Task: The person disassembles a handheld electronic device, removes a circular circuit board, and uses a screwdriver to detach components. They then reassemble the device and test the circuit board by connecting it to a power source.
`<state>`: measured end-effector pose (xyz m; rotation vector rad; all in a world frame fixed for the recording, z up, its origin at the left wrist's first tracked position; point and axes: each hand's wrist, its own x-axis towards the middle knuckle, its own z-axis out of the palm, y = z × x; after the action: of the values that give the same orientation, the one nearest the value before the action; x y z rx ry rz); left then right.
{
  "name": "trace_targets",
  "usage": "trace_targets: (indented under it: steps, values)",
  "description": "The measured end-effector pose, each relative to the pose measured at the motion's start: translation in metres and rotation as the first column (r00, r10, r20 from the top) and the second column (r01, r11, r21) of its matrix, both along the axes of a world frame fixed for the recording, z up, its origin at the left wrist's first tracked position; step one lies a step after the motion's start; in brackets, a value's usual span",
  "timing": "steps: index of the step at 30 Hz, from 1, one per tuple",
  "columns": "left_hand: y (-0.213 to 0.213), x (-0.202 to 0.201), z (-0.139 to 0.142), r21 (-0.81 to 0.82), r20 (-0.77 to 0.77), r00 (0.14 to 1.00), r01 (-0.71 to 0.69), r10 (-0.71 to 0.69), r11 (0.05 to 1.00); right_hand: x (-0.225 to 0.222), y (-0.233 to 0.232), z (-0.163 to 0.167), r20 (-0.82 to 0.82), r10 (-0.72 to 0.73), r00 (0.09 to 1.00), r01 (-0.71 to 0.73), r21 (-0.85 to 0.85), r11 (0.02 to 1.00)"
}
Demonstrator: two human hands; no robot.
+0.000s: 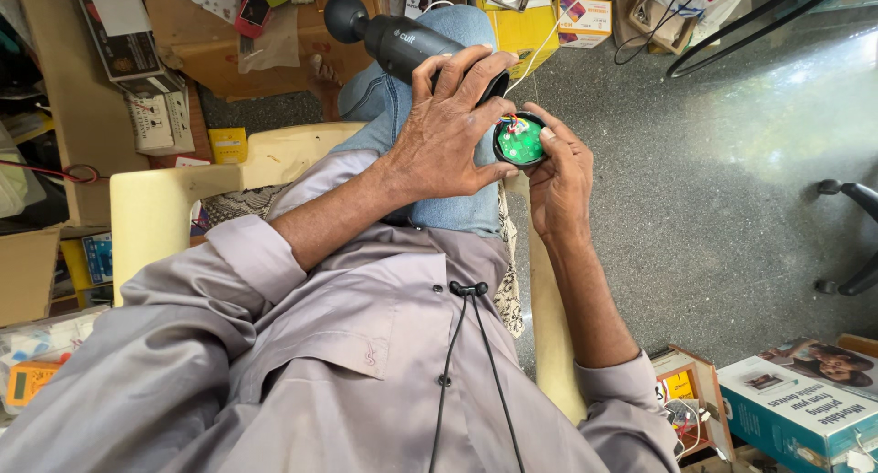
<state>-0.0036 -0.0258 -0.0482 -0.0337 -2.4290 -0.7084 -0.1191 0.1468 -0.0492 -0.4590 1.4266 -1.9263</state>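
Note:
A black massage gun [395, 41] with a ball head lies across my lap, its rear end opened. My left hand [453, 130] wraps around the body of the massage gun from above. My right hand [560, 176] holds a round black end cap carrying a green circuit board [520, 141], with coloured wires running from the board into the body. The thumb of my right hand rests on the board's edge. I sit in a cream plastic chair [155, 208], wearing a grey shirt and jeans.
Cardboard boxes [183, 34] and small packages crowd the floor at the upper left. A yellow box [526, 29] and white cables lie beyond my knees. A printed blue-and-white box [805, 404] sits at lower right. An office chair base [855, 235] stands at right.

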Motion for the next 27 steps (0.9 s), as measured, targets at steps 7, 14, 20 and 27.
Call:
trace_targets:
  steps: [7,14,20,27]
  values:
    - [0.000,0.001,0.000,0.011,0.021,1.000,-0.010,0.010,1.000,-0.001,0.004,0.003,0.051,0.024,0.998,-0.022,-0.025,0.999]
    - [-0.001,-0.001,0.000,0.044,-0.007,1.000,0.011,-0.011,0.999,-0.008,0.014,-0.002,0.015,0.169,0.985,-0.166,-0.133,0.977]
    - [-0.003,0.000,0.001,0.055,0.004,0.999,0.033,-0.033,0.998,-0.011,0.018,-0.010,-0.127,0.138,0.982,-0.148,-0.071,0.986]
    - [-0.015,0.005,0.005,0.142,-0.020,0.996,0.084,-0.082,0.986,-0.008,0.018,-0.010,-0.368,0.134,0.920,-0.129,0.039,0.991]
